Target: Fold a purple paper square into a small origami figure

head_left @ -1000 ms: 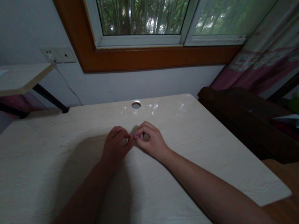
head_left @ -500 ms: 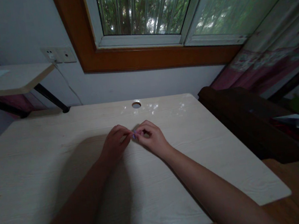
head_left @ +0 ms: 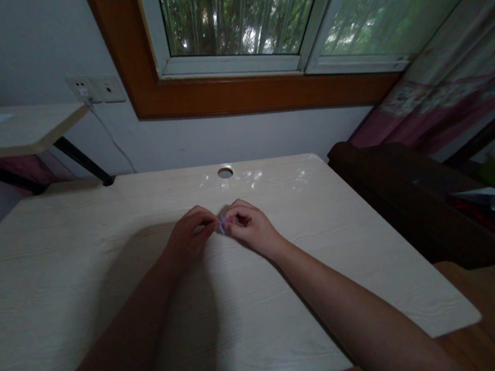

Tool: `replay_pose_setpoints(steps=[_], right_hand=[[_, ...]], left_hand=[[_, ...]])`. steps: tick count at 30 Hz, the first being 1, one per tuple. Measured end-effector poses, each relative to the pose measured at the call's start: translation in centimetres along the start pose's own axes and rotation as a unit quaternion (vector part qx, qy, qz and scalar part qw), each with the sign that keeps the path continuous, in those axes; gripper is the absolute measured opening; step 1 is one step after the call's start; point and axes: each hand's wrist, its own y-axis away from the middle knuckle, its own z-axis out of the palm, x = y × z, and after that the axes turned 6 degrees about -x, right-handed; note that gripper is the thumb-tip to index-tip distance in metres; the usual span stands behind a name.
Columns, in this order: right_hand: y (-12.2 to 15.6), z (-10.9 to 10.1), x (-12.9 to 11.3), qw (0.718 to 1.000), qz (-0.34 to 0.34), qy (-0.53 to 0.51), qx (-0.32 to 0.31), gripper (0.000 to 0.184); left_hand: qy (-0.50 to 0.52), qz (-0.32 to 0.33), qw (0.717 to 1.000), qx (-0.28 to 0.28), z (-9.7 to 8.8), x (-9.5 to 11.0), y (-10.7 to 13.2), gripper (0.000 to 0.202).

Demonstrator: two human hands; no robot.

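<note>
A small light-purple piece [head_left: 222,225], thin and perhaps folded, is pinched at the fingertips over the middle of the desk. My right hand [head_left: 252,227] grips it from the right with thumb and forefinger, the other fingers curled. From the left, my left hand [head_left: 191,233] brings thumb and forefinger together at its edge and appears to hold it too. Its exact kind is too small to make out, and the fingertips cover part of it. Both hands are just above or resting on the pale wood-grain desktop [head_left: 281,314].
A round cable hole [head_left: 225,173] lies near the desk's back edge. On the left, a raised shelf [head_left: 54,122] stands on black legs. Behind are a window frame [head_left: 236,95] and a wall socket [head_left: 108,89]. Dark wooden furniture [head_left: 394,203] borders the right side.
The purple piece shows more between the fingertips now. My left fingertips have shifted slightly left, and the right hand stays nearly in place.
</note>
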Motion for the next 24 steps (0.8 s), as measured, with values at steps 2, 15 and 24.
replay_pose_setpoints(steps=[2,15,24], right_hand=[[-0.02,0.03,0.10,1.000,0.003,-0.002,0.007,0.009],[0.16,0.29,0.25,0.997,-0.018,0.063,0.036,0.001],[0.22,0.28,-0.10,0.995,-0.037,0.085,0.032,0.001]], left_hand=[[-0.005,0.000,1.000,0.001,-0.01,-0.15,0.00,0.014],[-0.081,0.031,0.995,0.041,0.42,-0.01,0.25,0.008],[-0.120,0.063,0.989,0.059,0.57,0.09,0.17,0.005]])
